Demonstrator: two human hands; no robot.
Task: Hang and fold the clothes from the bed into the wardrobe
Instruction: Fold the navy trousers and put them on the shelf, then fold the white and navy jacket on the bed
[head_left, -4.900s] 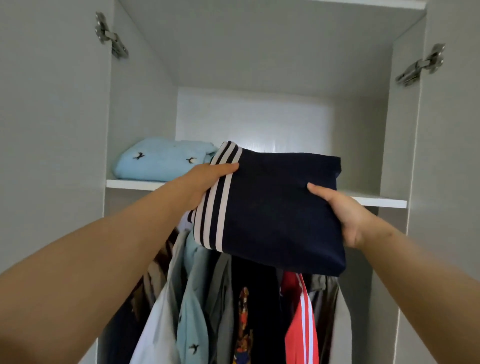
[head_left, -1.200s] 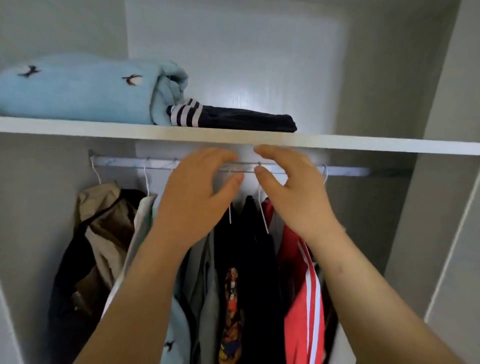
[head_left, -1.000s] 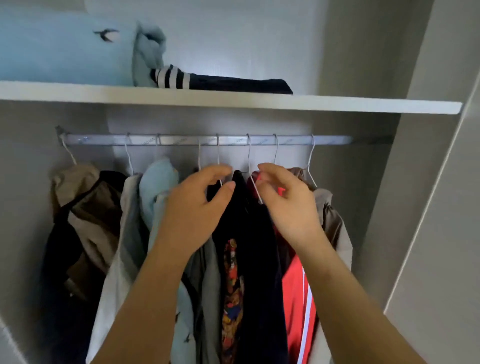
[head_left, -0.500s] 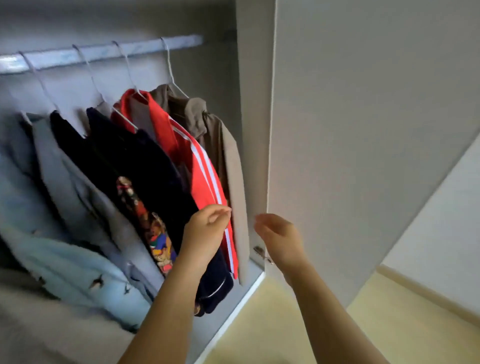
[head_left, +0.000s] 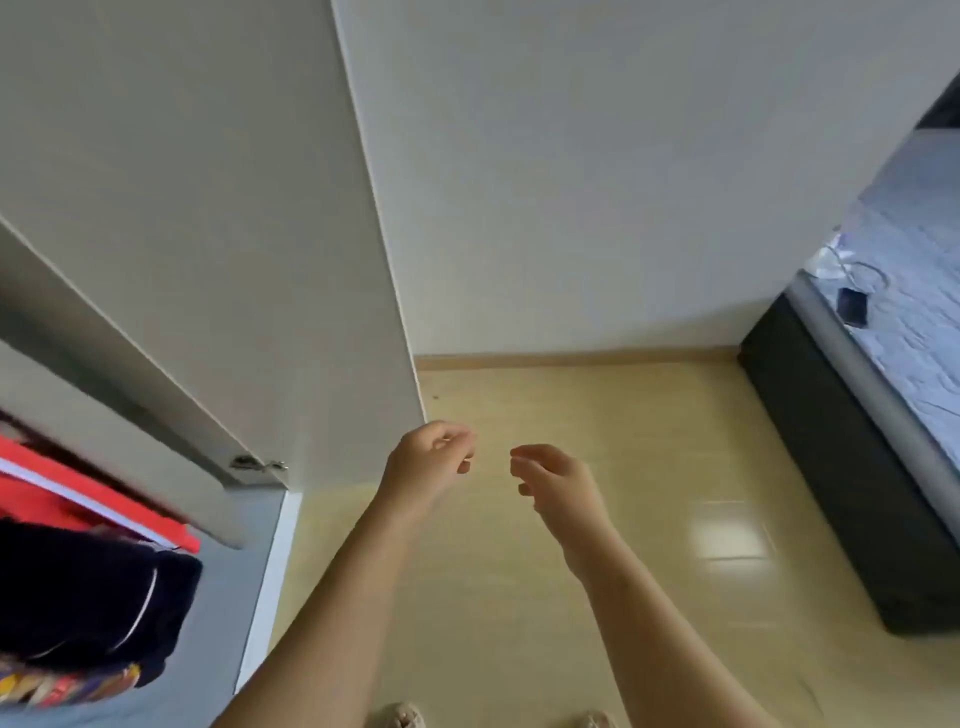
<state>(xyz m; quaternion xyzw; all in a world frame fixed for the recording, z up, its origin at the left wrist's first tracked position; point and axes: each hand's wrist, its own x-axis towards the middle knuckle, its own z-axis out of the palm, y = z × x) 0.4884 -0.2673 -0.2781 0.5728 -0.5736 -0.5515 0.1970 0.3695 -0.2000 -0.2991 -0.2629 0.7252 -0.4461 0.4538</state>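
My left hand (head_left: 428, 460) and my right hand (head_left: 553, 480) hover side by side over the yellow floor, fingers loosely curled, holding nothing. The wardrobe's open door (head_left: 208, 208) fills the upper left. At the far left edge hang the lower ends of a red garment with white stripes (head_left: 78, 493) and a dark navy garment (head_left: 78, 597) inside the wardrobe. The bed (head_left: 904, 312) with a pale blue cover lies at the right edge. No loose clothes show on the visible part of it.
A small dark object with a white cable (head_left: 852, 306) lies on the bed. The bed's black base (head_left: 841, 467) borders the floor (head_left: 571, 571) on the right. A white wall (head_left: 597, 182) stands ahead. My slippers' tips (head_left: 400, 719) show at the bottom.
The folded navy striped garment was left on the upper shelf. My view has swung right from the hanging rail to the floor and bed. Both hands dropped away from the hangers, empty.
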